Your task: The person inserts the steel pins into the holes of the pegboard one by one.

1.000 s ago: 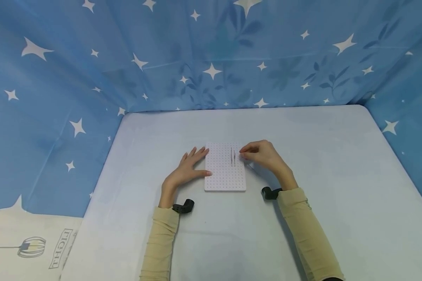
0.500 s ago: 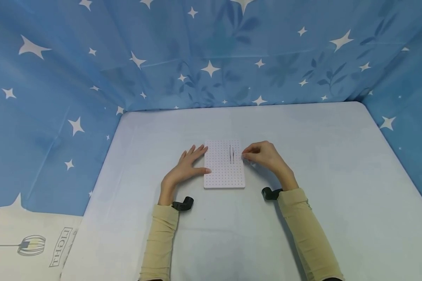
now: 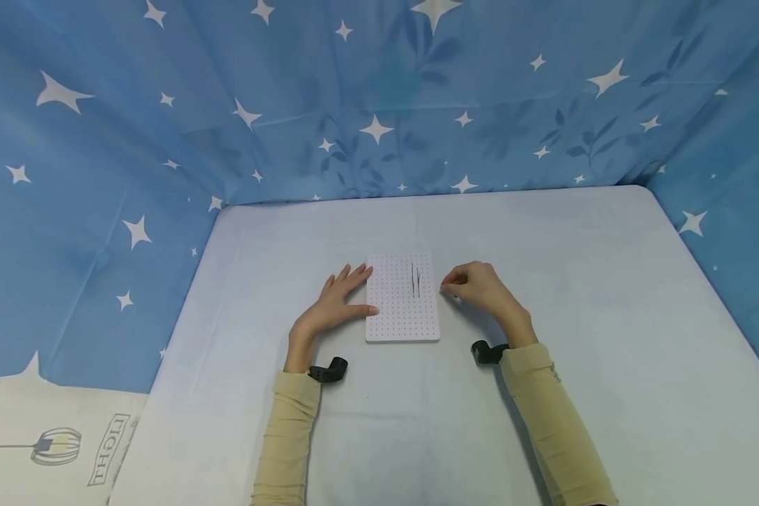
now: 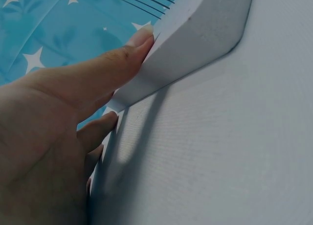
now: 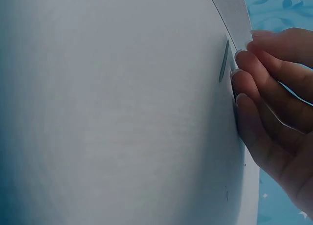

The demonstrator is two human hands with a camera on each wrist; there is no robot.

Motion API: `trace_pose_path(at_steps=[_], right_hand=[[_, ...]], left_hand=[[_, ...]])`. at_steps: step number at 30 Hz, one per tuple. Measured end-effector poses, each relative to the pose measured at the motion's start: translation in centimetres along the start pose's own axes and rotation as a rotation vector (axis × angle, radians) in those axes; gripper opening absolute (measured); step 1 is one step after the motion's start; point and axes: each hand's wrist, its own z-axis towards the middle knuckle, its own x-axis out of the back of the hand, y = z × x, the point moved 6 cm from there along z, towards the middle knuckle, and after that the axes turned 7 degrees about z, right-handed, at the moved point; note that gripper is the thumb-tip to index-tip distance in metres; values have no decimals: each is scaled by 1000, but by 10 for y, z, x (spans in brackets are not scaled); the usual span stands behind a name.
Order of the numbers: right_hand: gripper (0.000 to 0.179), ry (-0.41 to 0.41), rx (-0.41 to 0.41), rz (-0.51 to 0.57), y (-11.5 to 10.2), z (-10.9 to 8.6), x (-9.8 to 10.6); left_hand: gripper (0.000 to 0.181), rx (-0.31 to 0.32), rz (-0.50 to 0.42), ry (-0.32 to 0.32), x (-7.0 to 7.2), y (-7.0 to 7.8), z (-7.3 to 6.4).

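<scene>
A white board with rows of small holes [image 3: 392, 316] lies flat on the table. Two dark thin pins [image 3: 412, 281] show near its right side in the head view; several pins [image 4: 144, 5] stick out of it in the left wrist view. My left hand [image 3: 332, 308] spreads along the left edge, its thumb resting at the board's rim. To the right of the board, my right hand [image 3: 479, 287] is low over the table, fingers loosely bent. In the right wrist view a thin metal pin [image 5: 224, 61] lies beside its fingertips, with nothing visible between them.
The white table [image 3: 575, 295] reaches out around the board on all sides. Blue curtains with white stars [image 3: 379, 91] hang at its back and sides. Each wrist wears a small black camera [image 3: 330, 370].
My right hand has drawn away from the board's right edge and come slightly toward me, over the spot where thin metal showed on the table. The left hand holds its place.
</scene>
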Motion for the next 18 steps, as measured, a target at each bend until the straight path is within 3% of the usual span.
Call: trace_pose_path(at_steps=[18], right_hand=[[14, -15, -14, -180, -8, -3, -3]], left_hand=[[90, -11, -24, 15, 2, 5, -3]])
